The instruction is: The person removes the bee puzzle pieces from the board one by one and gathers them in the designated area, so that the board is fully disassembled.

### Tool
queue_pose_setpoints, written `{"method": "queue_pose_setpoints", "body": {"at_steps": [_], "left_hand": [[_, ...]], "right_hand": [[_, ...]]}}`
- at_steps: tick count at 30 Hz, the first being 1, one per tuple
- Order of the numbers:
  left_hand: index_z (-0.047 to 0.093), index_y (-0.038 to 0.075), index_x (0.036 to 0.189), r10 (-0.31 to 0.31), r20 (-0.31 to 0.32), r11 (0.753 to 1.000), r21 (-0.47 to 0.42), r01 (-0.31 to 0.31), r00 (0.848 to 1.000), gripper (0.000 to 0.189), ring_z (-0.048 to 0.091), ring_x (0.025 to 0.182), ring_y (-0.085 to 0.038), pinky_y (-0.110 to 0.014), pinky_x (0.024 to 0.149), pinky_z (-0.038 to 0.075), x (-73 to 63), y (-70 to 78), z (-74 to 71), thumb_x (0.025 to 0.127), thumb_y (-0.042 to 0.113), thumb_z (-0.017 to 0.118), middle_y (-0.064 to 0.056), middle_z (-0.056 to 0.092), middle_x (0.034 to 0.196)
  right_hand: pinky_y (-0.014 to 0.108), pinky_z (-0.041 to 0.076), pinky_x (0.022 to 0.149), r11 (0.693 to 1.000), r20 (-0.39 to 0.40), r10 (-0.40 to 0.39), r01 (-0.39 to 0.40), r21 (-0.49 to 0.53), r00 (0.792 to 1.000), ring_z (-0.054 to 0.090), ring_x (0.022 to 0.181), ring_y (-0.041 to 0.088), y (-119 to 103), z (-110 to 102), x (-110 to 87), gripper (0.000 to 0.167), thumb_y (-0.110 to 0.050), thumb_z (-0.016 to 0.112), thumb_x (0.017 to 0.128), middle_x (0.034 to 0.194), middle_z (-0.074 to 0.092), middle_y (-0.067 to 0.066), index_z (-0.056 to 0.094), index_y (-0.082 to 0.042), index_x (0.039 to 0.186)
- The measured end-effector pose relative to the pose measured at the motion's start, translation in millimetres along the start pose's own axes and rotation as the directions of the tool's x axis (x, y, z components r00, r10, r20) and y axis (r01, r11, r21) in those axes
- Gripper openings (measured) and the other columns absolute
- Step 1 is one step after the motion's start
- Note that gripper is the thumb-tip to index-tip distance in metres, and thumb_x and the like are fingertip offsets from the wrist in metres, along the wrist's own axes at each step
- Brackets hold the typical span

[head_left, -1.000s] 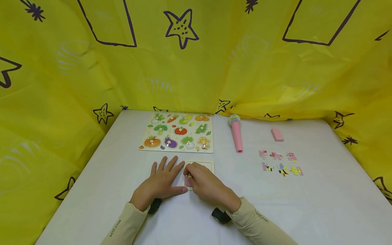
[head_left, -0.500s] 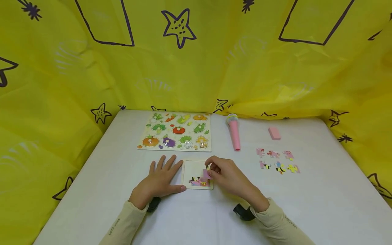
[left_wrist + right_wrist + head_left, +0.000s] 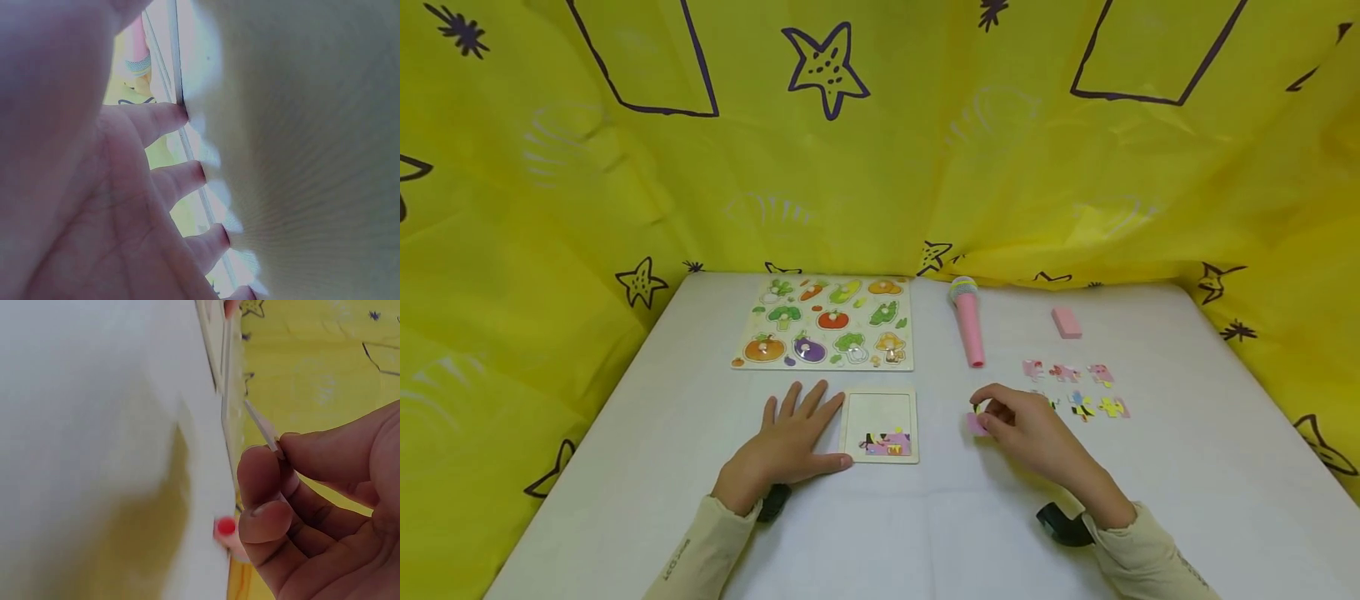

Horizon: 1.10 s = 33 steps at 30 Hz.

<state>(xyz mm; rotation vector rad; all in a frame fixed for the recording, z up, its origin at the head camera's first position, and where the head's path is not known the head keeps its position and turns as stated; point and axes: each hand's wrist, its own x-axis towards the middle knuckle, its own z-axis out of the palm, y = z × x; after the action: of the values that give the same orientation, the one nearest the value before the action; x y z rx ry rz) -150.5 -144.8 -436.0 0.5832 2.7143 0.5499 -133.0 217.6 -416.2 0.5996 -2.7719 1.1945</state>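
Between thumb and fingers my right hand (image 3: 1026, 425) pinches a small pink puzzle piece (image 3: 977, 423), held above the table to the right of the puzzle frame. The right wrist view shows this puzzle piece (image 3: 262, 428) nearly edge-on. My left hand (image 3: 790, 446) lies spread on the table, its thumb and index fingertip touching the left side of the square puzzle frame (image 3: 880, 408). A few joined pieces (image 3: 887, 443) fill a strip along the frame's bottom. Two rows of loose puzzle pieces (image 3: 1064, 372) lie to the right; my right hand partly hides the lower row.
A vegetable knob puzzle board (image 3: 823, 325) lies behind the frame. Right of it are a pink toy microphone (image 3: 970, 325) and a pink block (image 3: 1066, 322). Yellow patterned cloth (image 3: 880, 167) rises at the table's back and sides.
My right hand has lifted the pink puzzle piece off the frame and carried it rightward, uncovering the joined pieces. My left hand stays in place; the head view has shifted slightly.
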Motion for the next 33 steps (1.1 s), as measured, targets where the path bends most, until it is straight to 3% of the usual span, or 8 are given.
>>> {"method": "queue_pose_setpoints", "body": {"at_steps": [10,16,23,33], "left_hand": [[0.032,0.011,0.169,0.000,0.015,1.000,0.010,0.000,1.000,0.095,0.001,0.159,-0.054,-0.076,0.121,-0.002,1.6,1.8,-1.8,0.096,0.052,0.077,-0.020,0.016,0.177],[0.032,0.010,0.169,-0.006,0.017,1.000,0.014,0.006,1.000,0.095,0.000,0.159,-0.054,-0.076,0.121,-0.003,0.9,0.0,-1.8,0.097,0.052,0.077,-0.021,0.015,0.177],[0.030,0.010,0.170,-0.011,0.024,1.000,0.008,0.010,1.000,0.095,0.000,0.159,-0.054,-0.075,0.121,-0.004,-0.3,0.4,-2.6,0.097,0.052,0.076,-0.021,0.013,0.177],[0.031,0.010,0.170,-0.005,0.016,1.000,0.011,0.005,1.000,0.095,-0.001,0.159,-0.054,-0.076,0.121,-0.003,1.9,-1.9,-1.2,0.097,0.052,0.076,-0.021,0.014,0.177]], "right_hand": [[0.028,0.051,0.070,0.988,-0.073,0.137,-0.142,-0.063,0.988,0.062,0.078,0.015,35,-29,-23.8,0.026,0.008,0.067,0.097,0.090,0.069,0.000,0.073,-0.004,0.119],[0.028,0.052,0.071,0.976,-0.106,0.194,-0.203,-0.082,0.975,0.066,0.081,0.019,49,-40,-27.8,0.019,0.005,0.073,0.095,0.090,0.072,0.002,0.073,0.000,0.114],[0.029,0.051,0.071,0.951,-0.081,0.265,-0.275,-0.141,0.961,0.066,0.084,0.021,60,-50,-28.5,0.008,-0.003,0.076,0.095,0.089,0.073,0.001,0.074,0.001,0.103],[0.030,0.047,0.068,0.938,-0.028,0.325,-0.326,-0.121,0.945,0.061,0.082,0.019,64,-54,-32.2,0.009,-0.008,0.074,0.097,0.086,0.071,-0.002,0.077,-0.002,0.103]]}}
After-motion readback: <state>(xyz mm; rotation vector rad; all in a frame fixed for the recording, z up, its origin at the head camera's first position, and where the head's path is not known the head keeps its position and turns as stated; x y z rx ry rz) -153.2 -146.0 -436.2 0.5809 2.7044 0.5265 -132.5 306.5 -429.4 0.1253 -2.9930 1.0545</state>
